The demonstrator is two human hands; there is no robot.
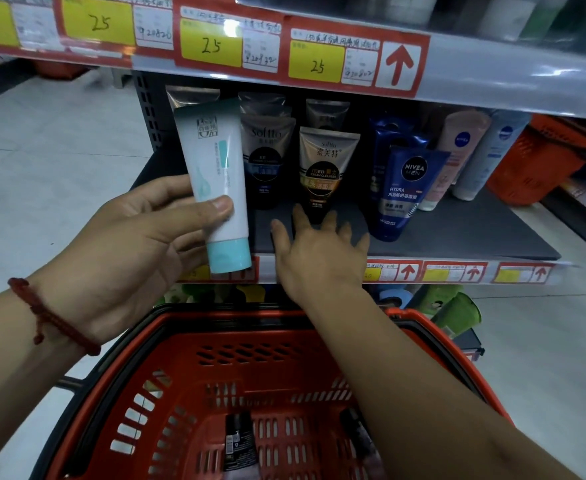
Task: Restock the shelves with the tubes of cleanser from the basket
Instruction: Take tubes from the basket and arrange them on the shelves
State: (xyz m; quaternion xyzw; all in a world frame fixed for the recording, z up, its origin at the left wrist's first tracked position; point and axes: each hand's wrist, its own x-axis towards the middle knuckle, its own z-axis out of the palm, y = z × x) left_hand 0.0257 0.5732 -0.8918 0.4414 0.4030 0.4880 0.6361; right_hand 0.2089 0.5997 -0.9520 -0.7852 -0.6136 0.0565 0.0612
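My left hand [135, 237] grips a white cleanser tube with a teal cap [215, 181], cap down, in front of the left end of the dark shelf [457, 233]. My right hand [319, 251] reaches over the shelf's front edge with fingers spread, its fingertips close to the base of a gold-and-black Softto tube [326, 168]; whether they touch it I cannot tell. Beside that one stand a darker Softto tube [265, 157] and a blue Nivea Men tube [405, 192]. Below, the red basket [250, 358] holds a dark tube [239, 445]; another lies partly hidden under my right forearm.
Pink and white Nivea tubes [457, 150] lean at the shelf's back right. An upper shelf rail with yellow price tags [315, 64] overhangs the shelf. A second red basket [544, 157] sits far right. Green packages [457, 310] show on the lower shelf. Pale floor lies to the left.
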